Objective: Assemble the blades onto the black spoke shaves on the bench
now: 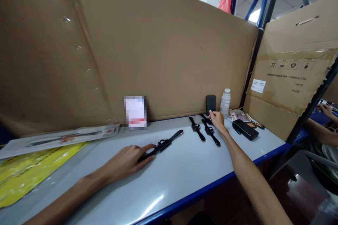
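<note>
My left hand (133, 160) is closed round the near handle of a black spokeshave (163, 145), whose other handle points up and to the right, low over the white table. Farther right, my right hand (217, 120) has its fingers closed on another black spokeshave (206, 118) at the back; the hand hides part of that tool. Two more spokeshaves lie side by side just left of my right forearm, the left spokeshave (196, 128) and the right spokeshave (210, 132). Right behind my right fingers a dark phone (210, 103) leans upright.
Cardboard walls (163, 49) close off the back and right. By the right corner are a plastic bottle (225, 102), a black case (245, 129) and printed packets (239, 116). A blurred white card (136, 111) stands mid-back. Yellow plastic packaging (39, 168) lies left. Another person's arm (320, 130) shows far right.
</note>
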{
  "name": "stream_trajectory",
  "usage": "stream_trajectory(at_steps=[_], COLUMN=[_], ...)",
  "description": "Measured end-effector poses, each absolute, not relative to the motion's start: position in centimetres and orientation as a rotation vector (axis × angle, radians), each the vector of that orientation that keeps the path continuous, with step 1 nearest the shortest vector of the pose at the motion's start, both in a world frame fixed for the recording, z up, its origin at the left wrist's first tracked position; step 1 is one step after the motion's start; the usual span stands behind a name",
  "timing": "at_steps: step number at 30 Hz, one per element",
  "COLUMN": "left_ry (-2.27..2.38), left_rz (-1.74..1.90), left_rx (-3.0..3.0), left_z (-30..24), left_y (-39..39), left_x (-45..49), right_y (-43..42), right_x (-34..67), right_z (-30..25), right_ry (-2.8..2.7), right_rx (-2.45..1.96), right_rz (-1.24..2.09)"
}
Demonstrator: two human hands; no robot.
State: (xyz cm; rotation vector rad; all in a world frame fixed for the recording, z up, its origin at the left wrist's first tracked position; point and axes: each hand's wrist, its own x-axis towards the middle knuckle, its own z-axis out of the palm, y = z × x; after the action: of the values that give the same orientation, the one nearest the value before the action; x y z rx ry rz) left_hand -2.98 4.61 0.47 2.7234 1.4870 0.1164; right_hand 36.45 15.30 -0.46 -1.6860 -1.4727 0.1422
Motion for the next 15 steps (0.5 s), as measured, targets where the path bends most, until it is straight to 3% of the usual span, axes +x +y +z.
stream_trajectory(at_steps=[15], left_ry=[1.486], left_rz=[0.181], left_rx=[2.719], left_z=[0.47], left_y=[4.52], left_x=[-3.03], right_y=[15.19], right_x=[36.35], right_z=[-0.53], right_ry=[-1.407], right_rx=[-1.693], right_rz=[0.128])
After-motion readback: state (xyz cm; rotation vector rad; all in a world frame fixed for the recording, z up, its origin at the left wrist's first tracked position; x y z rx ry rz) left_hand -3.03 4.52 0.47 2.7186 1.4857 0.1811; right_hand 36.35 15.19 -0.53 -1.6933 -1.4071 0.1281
